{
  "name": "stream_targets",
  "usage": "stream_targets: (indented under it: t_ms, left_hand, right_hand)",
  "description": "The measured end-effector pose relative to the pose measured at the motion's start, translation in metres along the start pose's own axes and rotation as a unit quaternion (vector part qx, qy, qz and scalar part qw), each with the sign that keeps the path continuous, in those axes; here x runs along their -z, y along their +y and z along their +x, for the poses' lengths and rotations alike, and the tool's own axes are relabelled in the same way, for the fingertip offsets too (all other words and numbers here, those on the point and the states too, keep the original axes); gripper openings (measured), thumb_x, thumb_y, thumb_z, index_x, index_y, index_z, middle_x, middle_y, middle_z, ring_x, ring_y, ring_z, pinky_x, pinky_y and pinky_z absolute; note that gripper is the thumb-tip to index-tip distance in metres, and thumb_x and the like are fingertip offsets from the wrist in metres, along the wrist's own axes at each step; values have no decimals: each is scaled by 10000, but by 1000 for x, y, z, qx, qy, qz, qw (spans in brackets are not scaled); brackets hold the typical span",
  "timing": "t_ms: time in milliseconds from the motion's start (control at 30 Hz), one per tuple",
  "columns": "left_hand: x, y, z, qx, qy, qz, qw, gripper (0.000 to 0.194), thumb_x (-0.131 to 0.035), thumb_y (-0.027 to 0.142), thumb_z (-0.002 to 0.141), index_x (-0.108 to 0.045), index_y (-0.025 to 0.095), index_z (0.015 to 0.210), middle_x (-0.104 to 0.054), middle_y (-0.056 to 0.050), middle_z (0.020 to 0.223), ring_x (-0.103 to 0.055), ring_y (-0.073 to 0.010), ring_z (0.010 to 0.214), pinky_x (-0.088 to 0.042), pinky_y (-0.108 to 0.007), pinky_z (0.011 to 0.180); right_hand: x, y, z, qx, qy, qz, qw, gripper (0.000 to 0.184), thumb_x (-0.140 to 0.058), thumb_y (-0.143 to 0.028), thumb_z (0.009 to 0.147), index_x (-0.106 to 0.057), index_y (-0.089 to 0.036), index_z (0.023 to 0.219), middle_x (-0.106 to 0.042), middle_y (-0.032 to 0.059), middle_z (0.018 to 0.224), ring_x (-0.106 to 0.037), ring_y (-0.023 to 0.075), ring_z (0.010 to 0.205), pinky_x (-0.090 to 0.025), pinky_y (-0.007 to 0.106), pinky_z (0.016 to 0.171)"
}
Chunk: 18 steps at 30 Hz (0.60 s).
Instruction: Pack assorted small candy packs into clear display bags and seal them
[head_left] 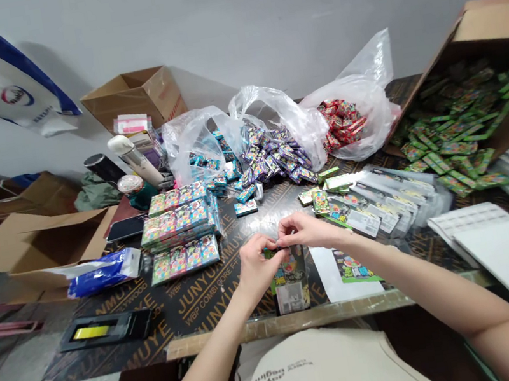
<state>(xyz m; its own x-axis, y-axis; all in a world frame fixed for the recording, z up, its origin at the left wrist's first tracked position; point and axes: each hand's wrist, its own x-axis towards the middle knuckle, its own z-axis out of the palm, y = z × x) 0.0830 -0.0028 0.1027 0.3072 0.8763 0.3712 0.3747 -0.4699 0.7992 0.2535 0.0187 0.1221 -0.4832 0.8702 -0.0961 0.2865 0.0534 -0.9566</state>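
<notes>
Both my hands meet near the table's front edge, over a clear plastic bag with a printed card (289, 281) in it. My left hand (257, 261) pinches its top edge between thumb and forefinger. My right hand (300, 229) is closed at the same edge, its fingertips touching those of the left. What lies between the fingertips is mostly hidden. Right of the bag, a white sheet (328, 275) lies partly under my right forearm, with a colourful printed card (354, 267) on it. Small green boxes (320, 201) lie just beyond my right hand.
Stacked packs (177, 223) of small boxes stand left. Behind are plastic bags of blue (206, 161), purple (273, 155) and red packets (343, 123). A tilted carton (466, 31) of green packets and fanned plastic bags (393, 194) are right. A black tray (105, 330) sits front left.
</notes>
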Motion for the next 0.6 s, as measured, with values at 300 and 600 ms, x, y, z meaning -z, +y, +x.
stream_targets:
  t_ms: [300, 600]
  left_hand:
    - [-12, -7, -17, 140, 11, -108, 984, 286, -719, 256, 623, -578, 170, 856, -642, -19, 795, -602, -157, 715, -480, -266, 650]
    - [71, -27, -50, 4, 134, 122, 983, 352, -586, 196, 766, -585, 262, 1112, -623, -17, 1118, -579, -222, 1021, -406, -376, 960]
  right_hand:
    - [-16, 21, -5, -38, 135, 176, 974, 304, -643, -278, 670, -435, -219, 883, -568, -67, 568, -523, 98, 499, -382, 195, 484]
    - [23, 92, -39, -38, 331, -218, 917, 344, -477, -378, 819, -498, -213, 1119, -493, 122, 1226, -438, 259, 1147, -359, 422, 915]
